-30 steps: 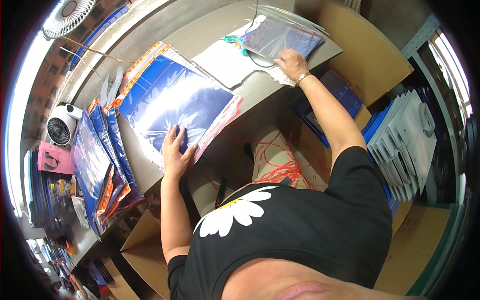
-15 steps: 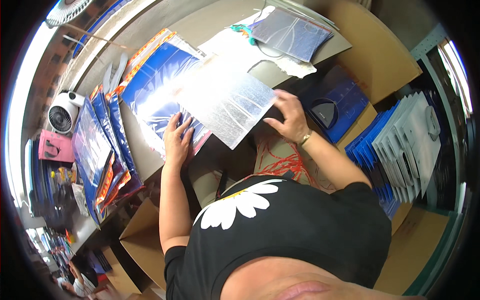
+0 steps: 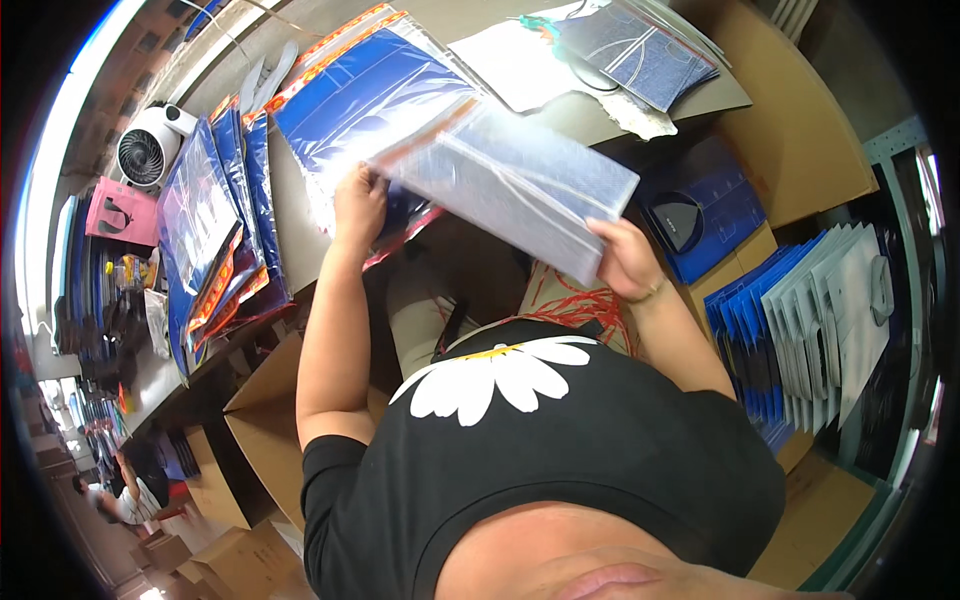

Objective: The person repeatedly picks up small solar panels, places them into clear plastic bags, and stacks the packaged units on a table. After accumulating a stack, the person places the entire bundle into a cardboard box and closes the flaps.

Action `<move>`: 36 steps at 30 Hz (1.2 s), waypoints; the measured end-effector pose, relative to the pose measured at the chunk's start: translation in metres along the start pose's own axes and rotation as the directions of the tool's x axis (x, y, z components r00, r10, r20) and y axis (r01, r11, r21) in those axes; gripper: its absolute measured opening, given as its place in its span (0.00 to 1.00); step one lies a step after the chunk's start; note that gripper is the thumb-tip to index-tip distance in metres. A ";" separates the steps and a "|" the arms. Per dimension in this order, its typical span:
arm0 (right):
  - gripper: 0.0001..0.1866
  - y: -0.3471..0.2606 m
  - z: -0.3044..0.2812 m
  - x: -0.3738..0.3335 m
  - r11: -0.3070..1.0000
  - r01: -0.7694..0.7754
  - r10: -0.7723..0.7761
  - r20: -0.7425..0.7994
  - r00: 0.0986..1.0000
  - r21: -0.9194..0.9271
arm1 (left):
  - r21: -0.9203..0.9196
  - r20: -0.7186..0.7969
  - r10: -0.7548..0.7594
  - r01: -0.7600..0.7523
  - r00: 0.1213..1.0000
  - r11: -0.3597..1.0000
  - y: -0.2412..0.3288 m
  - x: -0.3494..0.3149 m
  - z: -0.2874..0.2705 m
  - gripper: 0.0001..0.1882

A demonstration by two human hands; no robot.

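Denim-patterned sheet point(image 3: 530, 180), aloft over the near edge of the counter point(image 3: 708, 110), pinched at its left end by the left hand point(image 3: 358, 207), at its right by the right hand point(image 3: 629, 262). Best held flat, evenly supported, clear of the blue packages point(image 3: 350, 88) at left.

The held sheet point(image 3: 540, 185) is greyish blue and denim-like, with pale curving lines. Left of the sheet, a packet point(image 3: 362, 85) is blue, edged orange-red; farther left, a bag point(image 3: 137, 217) is pink. Right of the sheet, a stack point(image 3: 828, 312) is blue and light grey.
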State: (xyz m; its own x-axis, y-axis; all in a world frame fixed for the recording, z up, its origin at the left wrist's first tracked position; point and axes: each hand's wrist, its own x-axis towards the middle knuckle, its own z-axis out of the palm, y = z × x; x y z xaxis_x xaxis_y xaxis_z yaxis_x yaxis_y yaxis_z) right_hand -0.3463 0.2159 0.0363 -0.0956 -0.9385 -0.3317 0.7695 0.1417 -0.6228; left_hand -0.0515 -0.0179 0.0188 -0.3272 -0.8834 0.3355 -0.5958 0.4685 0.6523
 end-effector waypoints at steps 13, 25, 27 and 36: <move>0.16 0.002 -0.005 -0.043 0.994 0.103 -0.104 -0.033 0.994 -0.040 | 0.309 0.262 0.286 -0.361 0.922 0.880 0.081 0.019 -0.047 0.07; 0.08 0.018 0.075 0.056 0.972 -0.032 0.082 0.211 0.974 -0.232 | 0.369 0.031 0.525 -0.498 0.850 0.785 0.074 -0.002 -0.025 0.07; 0.05 0.031 0.092 0.097 0.991 -0.130 0.132 0.157 0.979 -0.027 | 0.353 0.013 0.523 -0.493 0.852 0.795 0.074 -0.006 -0.024 0.06; 0.07 -0.002 0.037 0.096 -0.336 0.301 -0.569 0.448 0.690 -0.892 | 0.182 0.190 0.298 -0.332 0.935 0.925 0.006 -0.030 -0.004 0.22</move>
State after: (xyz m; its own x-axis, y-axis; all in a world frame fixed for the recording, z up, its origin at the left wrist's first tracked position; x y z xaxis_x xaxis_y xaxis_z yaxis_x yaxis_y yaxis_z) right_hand -0.3338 0.1137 0.0314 -0.2214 -0.8688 0.4429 -0.8511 -0.0496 -0.5227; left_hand -0.0420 0.0110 0.0154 -0.6231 -0.6839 0.3795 -0.5764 0.7295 0.3683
